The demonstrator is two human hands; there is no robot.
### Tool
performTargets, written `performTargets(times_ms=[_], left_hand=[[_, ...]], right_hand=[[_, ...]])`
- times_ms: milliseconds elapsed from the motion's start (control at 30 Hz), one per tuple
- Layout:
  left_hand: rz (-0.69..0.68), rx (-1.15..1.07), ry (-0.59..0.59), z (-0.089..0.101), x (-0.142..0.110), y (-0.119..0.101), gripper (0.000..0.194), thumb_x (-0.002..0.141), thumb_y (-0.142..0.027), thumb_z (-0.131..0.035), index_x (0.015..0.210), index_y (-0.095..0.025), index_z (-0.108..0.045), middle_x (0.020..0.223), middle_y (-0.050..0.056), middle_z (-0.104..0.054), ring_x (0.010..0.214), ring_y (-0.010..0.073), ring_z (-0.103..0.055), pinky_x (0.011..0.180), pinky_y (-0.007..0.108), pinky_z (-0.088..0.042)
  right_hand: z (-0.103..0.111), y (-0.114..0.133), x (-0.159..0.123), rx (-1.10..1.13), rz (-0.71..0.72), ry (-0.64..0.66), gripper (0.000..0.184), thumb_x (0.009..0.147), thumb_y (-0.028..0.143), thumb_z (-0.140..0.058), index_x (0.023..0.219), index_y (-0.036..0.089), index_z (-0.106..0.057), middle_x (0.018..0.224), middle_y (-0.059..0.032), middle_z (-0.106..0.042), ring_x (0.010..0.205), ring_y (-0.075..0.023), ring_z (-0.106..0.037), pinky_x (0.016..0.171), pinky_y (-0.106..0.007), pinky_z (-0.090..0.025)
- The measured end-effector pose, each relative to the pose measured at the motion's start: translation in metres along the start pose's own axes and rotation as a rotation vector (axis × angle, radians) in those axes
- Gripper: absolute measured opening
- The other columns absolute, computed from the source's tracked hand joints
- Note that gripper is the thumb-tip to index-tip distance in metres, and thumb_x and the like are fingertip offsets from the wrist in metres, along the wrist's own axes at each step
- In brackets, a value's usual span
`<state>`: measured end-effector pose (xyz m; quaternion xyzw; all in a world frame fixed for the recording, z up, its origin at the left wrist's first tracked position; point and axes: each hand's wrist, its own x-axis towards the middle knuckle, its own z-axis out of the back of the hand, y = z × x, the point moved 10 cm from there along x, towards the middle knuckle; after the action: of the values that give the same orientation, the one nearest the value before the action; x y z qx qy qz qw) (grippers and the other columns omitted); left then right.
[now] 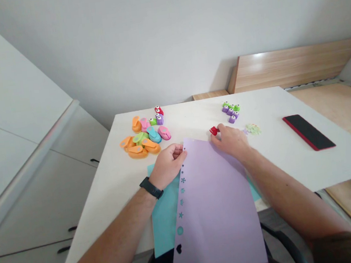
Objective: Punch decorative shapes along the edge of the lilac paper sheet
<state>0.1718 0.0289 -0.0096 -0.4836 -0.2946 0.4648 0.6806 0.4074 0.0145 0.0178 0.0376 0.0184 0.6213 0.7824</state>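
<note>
A lilac paper sheet (217, 202) lies on the white table (112, 185), over a teal sheet (163, 217). Several shapes are punched along its left edge. My left hand (168, 164), a black band on its wrist, pinches the lilac sheet's top left corner, fingers closed. My right hand (231, 140) rests at the sheet's top right corner, fingers curled around a small red punch (214, 131).
A pile of orange, green, blue and pink punches (146, 140) lies at the back left, small purple and green punches (230, 111) at the back middle. Paper cut-outs (253, 129) lie right of my hand. A black phone (308, 132) lies farther right.
</note>
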Motion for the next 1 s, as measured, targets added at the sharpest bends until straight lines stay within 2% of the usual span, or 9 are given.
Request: performTargets(times_ms=[267,433,600,733,867,1000], left_hand=[[-0.008,-0.017,0.008,0.0,0.0,0.009,0.028,0.09,-0.043,-0.065,0.105,-0.019,-0.069,0.094,0.005,-0.077,0.082,0.0193,-0.071,0.068,0.029,-0.055],[-0.033,-0.007,0.01,-0.001,0.0,0.01,0.028,0.09,-0.043,-0.065,0.104,-0.019,-0.07,0.092,0.005,-0.076,0.078,0.0185,-0.069,0.067,0.029,-0.053],[-0.034,-0.017,0.007,-0.001,0.0,0.01,0.029,0.089,-0.043,-0.066,0.104,-0.019,-0.071,0.092,0.005,-0.076,0.076,0.0183,-0.068,0.067,0.029,-0.052],[-0.035,-0.023,0.016,-0.001,0.0,0.01,0.029,0.089,-0.044,-0.066,0.103,-0.018,-0.071,0.092,0.005,-0.077,0.075,0.0178,-0.068,0.066,0.028,-0.051],[-0.031,-0.014,0.027,-0.001,0.0,0.009,0.029,0.089,-0.044,-0.065,0.102,-0.018,-0.07,0.092,0.005,-0.076,0.073,0.0172,-0.067,0.064,0.028,-0.051],[-0.03,-0.018,0.033,-0.001,0.001,0.009,0.028,0.09,-0.042,-0.064,0.102,-0.017,-0.07,0.091,0.006,-0.076,0.071,0.0168,-0.066,0.063,0.027,-0.05]], right_hand=[[-0.003,-0.038,0.015,-0.024,-0.117,0.009,0.048,0.101,0.059,-0.037,0.122,0.021,-0.06,0.107,-0.0158,-0.074,0.102,-0.0341,-0.071,0.081,-0.04,-0.05],[-0.006,-0.042,0.019,0.013,-0.118,-0.009,0.048,0.1,0.06,-0.038,0.118,0.022,-0.062,0.108,-0.0157,-0.075,0.101,-0.0344,-0.071,0.08,-0.041,-0.049],[-0.007,-0.043,0.021,0.052,-0.111,-0.048,0.047,0.095,0.058,-0.05,0.123,0.022,-0.062,0.111,-0.0152,-0.075,0.103,-0.0338,-0.071,0.082,-0.04,-0.049],[-0.007,-0.041,0.026,0.094,-0.108,-0.068,0.044,0.096,0.058,-0.049,0.12,0.024,-0.064,0.106,-0.0128,-0.076,0.099,-0.0321,-0.072,0.079,-0.039,-0.049],[-0.004,-0.049,0.033,0.076,-0.178,-0.096,0.043,0.097,0.057,-0.049,0.116,0.022,-0.066,0.106,-0.0145,-0.076,0.1,-0.0325,-0.071,0.081,-0.039,-0.049],[0.0,-0.06,0.033,0.089,-0.245,-0.155,0.046,0.096,0.056,-0.052,0.121,0.02,-0.062,0.104,-0.0155,-0.075,0.099,-0.0326,-0.071,0.081,-0.039,-0.049]])
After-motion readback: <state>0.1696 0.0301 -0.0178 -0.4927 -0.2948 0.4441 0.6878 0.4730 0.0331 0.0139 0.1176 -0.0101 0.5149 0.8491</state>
